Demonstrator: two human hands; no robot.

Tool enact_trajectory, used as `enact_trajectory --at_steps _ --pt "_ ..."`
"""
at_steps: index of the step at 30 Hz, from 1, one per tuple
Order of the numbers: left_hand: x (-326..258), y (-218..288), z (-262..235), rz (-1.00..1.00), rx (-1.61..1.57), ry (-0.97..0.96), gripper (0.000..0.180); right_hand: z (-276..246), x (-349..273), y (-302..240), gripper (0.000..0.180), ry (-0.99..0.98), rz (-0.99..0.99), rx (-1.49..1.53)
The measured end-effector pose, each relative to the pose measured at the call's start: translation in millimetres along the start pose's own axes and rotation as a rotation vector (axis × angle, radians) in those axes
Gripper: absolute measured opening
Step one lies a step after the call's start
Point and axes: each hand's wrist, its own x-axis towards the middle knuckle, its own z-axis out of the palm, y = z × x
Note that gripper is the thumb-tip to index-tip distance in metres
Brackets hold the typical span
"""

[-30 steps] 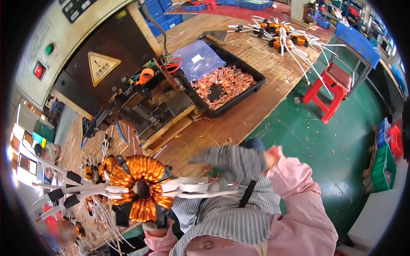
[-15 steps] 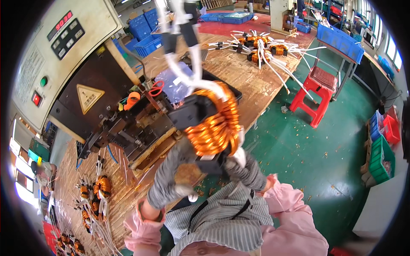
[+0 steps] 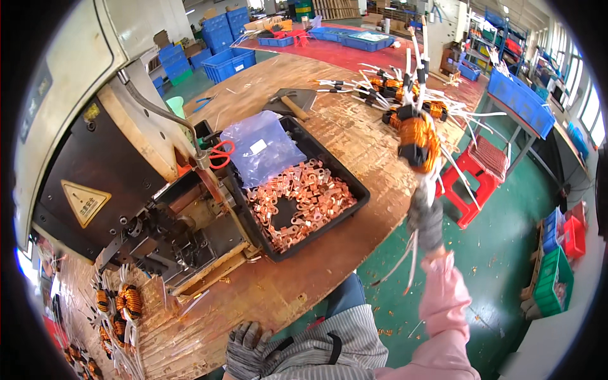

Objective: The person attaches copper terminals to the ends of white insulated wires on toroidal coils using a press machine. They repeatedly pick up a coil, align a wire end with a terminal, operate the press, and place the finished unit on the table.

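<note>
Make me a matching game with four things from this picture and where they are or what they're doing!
Things:
1. Right hand
2. Copper lugs
3. Red stool
4. Left hand

Places and states:
A. Standing on the green floor
B. At the edge of the wooden table
C. Holding a copper-wound coil
D. Heaped in a black tray

Right pairs: 1-C, 2-D, 3-A, 4-B

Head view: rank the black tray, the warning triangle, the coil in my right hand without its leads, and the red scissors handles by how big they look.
Largest to smallest:
1. Black tray
2. Coil, leads left out
3. Warning triangle
4. Red scissors handles
</note>
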Motion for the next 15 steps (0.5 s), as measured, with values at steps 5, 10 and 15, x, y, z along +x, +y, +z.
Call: enact_trajectory --at_steps 5,10,15 --pt "2.7 -2.8 0.9 0.000 0.010 0.014 0.053 2.5 201.5 -76.6 0.018 -0.228 -0.189 -0.069" --pt "8.0 -5.3 -5.0 -0.025 -0.051 -0.054 0.053 15.7 330.6 -96.7 0.006 -0.036 0.140 0.009" --pt "9.4 -2.5 -8.4 -0.081 -0.070 -0.082 0.055 25.3 319.7 -40.6 0.011 0.038 0.219 -0.131"
